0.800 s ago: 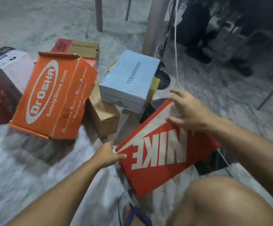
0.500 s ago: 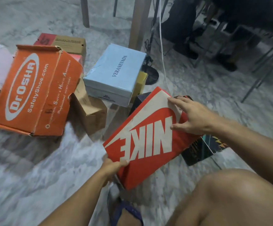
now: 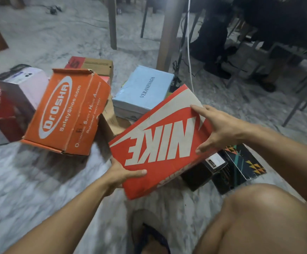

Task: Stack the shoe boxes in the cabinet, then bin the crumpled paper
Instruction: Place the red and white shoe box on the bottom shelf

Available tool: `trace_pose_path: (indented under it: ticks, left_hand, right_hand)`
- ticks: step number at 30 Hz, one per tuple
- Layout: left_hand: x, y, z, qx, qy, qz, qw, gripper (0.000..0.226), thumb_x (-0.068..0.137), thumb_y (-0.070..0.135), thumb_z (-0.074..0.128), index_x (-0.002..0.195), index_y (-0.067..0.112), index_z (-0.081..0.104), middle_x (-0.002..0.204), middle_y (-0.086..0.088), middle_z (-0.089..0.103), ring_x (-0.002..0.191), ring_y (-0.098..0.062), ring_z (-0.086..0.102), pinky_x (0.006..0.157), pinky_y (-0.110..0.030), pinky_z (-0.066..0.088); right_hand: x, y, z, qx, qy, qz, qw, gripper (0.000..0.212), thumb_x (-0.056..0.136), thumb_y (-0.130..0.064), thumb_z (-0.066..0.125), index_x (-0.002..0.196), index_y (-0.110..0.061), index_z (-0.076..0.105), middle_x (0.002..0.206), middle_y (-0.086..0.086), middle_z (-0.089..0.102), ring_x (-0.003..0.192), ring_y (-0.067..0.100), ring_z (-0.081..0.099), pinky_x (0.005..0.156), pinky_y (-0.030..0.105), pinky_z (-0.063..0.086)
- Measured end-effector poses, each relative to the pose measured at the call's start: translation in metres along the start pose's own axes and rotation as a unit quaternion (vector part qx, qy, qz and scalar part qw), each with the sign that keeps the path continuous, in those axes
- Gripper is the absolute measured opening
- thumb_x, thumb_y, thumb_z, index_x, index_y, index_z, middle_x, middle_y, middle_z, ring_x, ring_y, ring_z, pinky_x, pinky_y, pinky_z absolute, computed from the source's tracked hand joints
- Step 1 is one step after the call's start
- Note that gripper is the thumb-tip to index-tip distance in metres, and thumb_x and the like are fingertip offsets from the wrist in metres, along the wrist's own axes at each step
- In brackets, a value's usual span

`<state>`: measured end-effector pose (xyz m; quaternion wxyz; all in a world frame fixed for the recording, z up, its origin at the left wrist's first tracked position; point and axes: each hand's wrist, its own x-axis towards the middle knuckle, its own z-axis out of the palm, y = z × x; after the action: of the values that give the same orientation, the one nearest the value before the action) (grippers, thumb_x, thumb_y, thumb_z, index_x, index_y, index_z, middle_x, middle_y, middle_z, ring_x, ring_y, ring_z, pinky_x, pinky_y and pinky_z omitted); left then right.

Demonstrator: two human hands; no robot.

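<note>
The left hand (image 3: 120, 174) is gripping the red shoe box (image 3: 160, 142) at its near corner, thumb on top; the right hand (image 3: 215, 128) is pressing spread fingers against the far end, apparently balancing it tilted above the floor (image 3: 39, 180) for carrying.

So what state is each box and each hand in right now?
Nike box: closed, tilted, held by both hands.
Left hand: grips the box's near corner.
Right hand: fingers spread on the box's far end.
Dr. Osha box: lying tilted, end flap ajar.
Light blue box: closed, resting on other boxes.
Black patterned box: lying on the floor.
</note>
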<state>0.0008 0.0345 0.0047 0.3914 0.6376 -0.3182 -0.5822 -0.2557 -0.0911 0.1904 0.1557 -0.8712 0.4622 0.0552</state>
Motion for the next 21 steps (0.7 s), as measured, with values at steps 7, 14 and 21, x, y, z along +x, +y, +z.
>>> trace_pose_path:
  ticks: [7, 14, 21]
  left_hand:
    - [-0.056, 0.048, -0.083, 0.074, -0.001, -0.017, 0.997, 0.155, 0.04, 0.029, 0.099, 0.146, 0.038, -0.013, 0.135, 0.003, 0.048, 0.121, -0.021, 0.053, 0.087, -0.042, 0.056]
    - [-0.131, 0.075, -0.164, 0.104, 0.064, 0.033, 0.992, 0.15, 0.036, 0.03, 0.099, 0.147, 0.044, 0.0, 0.134, 0.007, 0.051, 0.121, -0.019, 0.055, 0.09, -0.041, 0.056]
    - [-0.212, 0.082, -0.226, 0.149, 0.179, 0.052, 0.971, 0.141, 0.037, 0.034, 0.1, 0.144, 0.049, 0.009, 0.136, 0.01, 0.048, 0.125, -0.018, 0.05, 0.1, -0.045, 0.05]
  right_hand:
    - [0.001, -0.057, -0.023, 0.028, -0.008, -0.04, 0.999, 0.124, 0.055, -0.036, 0.093, 0.15, -0.03, 0.014, 0.148, -0.002, 0.029, 0.124, 0.011, 0.035, 0.102, 0.026, 0.034]
    - [0.019, -0.122, -0.033, 0.062, -0.029, -0.1, 0.993, 0.133, 0.054, -0.028, 0.094, 0.154, -0.027, 0.005, 0.139, -0.004, 0.04, 0.121, 0.017, 0.046, 0.092, 0.026, 0.045]
    - [0.048, -0.203, -0.031, 0.074, 0.024, -0.191, 0.979, 0.128, 0.055, -0.028, 0.093, 0.154, -0.026, 0.012, 0.111, -0.011, 0.051, 0.097, 0.011, 0.051, 0.076, 0.013, 0.036]
